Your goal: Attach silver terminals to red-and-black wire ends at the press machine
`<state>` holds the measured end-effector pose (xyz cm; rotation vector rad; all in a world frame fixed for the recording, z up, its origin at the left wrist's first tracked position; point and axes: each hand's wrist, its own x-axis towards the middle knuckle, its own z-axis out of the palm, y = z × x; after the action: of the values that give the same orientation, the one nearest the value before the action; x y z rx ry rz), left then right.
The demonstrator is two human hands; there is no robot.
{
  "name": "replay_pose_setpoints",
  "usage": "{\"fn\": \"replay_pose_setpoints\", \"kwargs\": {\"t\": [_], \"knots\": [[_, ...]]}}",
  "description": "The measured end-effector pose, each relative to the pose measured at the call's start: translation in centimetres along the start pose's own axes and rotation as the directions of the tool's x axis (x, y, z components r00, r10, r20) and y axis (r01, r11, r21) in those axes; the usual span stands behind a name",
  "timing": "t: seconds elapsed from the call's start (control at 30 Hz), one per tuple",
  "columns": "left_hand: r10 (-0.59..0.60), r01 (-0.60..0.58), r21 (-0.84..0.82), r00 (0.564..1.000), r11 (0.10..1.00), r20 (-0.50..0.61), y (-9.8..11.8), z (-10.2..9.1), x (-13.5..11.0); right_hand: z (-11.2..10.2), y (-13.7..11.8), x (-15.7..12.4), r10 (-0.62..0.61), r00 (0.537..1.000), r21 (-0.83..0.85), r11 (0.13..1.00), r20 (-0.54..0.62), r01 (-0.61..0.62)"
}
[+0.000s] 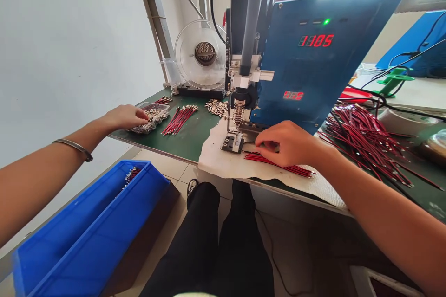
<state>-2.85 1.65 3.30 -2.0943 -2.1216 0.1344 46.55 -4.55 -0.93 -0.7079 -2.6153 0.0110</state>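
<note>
My left hand (126,117) reaches over a clear plastic tray (163,107) of small metal connectors. Its fingers are curled together at the pile; what they hold, if anything, is hidden. Beside the small fixture block (232,143) under the blue machine (313,69), my right hand (284,143) is closed in a pinch on a thin wire, of which only a short dark end shows. A row of red-and-black wires (258,157) lies beneath that hand on a pale cloth (218,160). The machine's spring-wrapped tip (239,113) points down above the fixture.
Wires with metal ends (180,119) and loose connectors (216,107) lie on the green table (195,141). At right is a big heap of red-and-black wires (365,141). A blue bin (97,222) stands below at left. A clear reel (184,55) is at the back.
</note>
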Motion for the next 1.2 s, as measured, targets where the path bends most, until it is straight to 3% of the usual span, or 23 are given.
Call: {"fn": "replay_pose_setpoints", "kwargs": {"t": [0.1,0.2,0.37,0.5,0.57,0.77,0.87,0.93,1.03,1.1,1.2], "knots": [[-0.065,0.07,-0.077,0.996,0.995,0.066,-0.5,0.3,0.8,0.1,-0.2,0.1,0.066,0.994,-0.02,0.998,0.084,-0.064],[-0.11,0.114,-0.125,0.993,0.986,0.036,-0.2,0.3,0.6,-0.1,-0.6,0.3,0.133,0.979,-0.05,0.991,0.155,-0.127],[-0.176,0.16,-0.151,0.98,0.975,-0.096,0.1,-0.5,-0.1,-0.7,-1.0,0.5,0.245,0.934,-0.101,0.969,0.259,-0.226],[-0.177,0.123,-0.2,0.943,0.972,-0.281,1.1,-2.4,-0.1,-1.2,-1.4,0.7,0.384,0.848,-0.187,0.923,0.365,-0.337],[-0.118,0.033,-0.258,0.939,0.965,-0.322,2.8,-3.4,-0.1,-1.4,-1.8,0.9,0.429,0.811,-0.226,0.902,0.398,-0.367],[0.222,-0.313,-0.395,0.94,0.864,-0.26,11.5,-6.3,-0.8,-1.9,-2.9,1.4,0.451,0.798,-0.29,0.888,0.4,-0.356],[0.142,-0.286,-0.569,0.948,0.771,-0.284,14.7,-8.0,0.5,-2.1,-3.1,1.7,0.475,0.777,-0.325,0.874,0.414,-0.361],[-0.013,-0.255,-0.714,0.938,0.652,-0.347,15.7,-9.1,2.3,-2.0,-3.0,1.7,0.467,0.784,-0.307,0.88,0.41,-0.363],[-0.13,-0.204,-0.834,0.942,0.513,-0.31,16.0,-10.3,5.3,-1.6,-2.6,1.2,0.397,0.846,-0.202,0.917,0.357,-0.345],[-0.105,-0.197,-0.848,0.954,0.492,-0.282,16.0,-10.6,6.6,-1.4,-2.3,0.7,0.319,0.91,-0.123,0.947,0.264,-0.296],[0.028,-0.232,-0.785,0.964,0.575,-0.264,16.3,-9.9,7.1,-1.2,-2.1,0.2,0.202,0.975,-0.064,0.978,0.09,-0.196]]}}
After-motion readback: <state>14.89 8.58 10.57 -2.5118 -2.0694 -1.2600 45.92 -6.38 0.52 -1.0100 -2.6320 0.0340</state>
